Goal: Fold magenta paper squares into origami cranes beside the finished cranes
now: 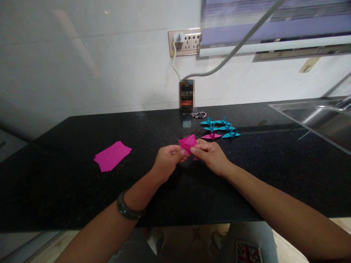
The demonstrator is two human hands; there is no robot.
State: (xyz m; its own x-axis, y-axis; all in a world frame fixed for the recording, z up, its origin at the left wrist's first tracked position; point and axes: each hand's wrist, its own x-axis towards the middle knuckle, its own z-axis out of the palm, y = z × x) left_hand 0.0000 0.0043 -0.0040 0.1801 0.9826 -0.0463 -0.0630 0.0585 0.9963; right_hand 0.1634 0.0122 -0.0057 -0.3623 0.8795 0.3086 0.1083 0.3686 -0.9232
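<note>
A folded piece of pink origami paper [188, 142] is held up above the counter between both hands. My left hand [170, 160] pinches its lower left side between thumb and fingers. On its right side, my right hand [210, 155] grips it the same way, thumb on the near face. Just beyond my right hand stands a finished pink paper crane [212, 136], with several blue paper cranes [231, 134] grouped around and behind it. A loose stack of pink paper sheets [112, 156] lies to the left of my left hand.
The black countertop [68, 190] runs along a white tiled wall. A phone-like upright object [187, 95], its front blurred, leans there beside a beaded bracelet [199, 115]. Above are a wall socket [184, 42] and a grey cable [236, 47]. A metal sink [318, 120] is at right.
</note>
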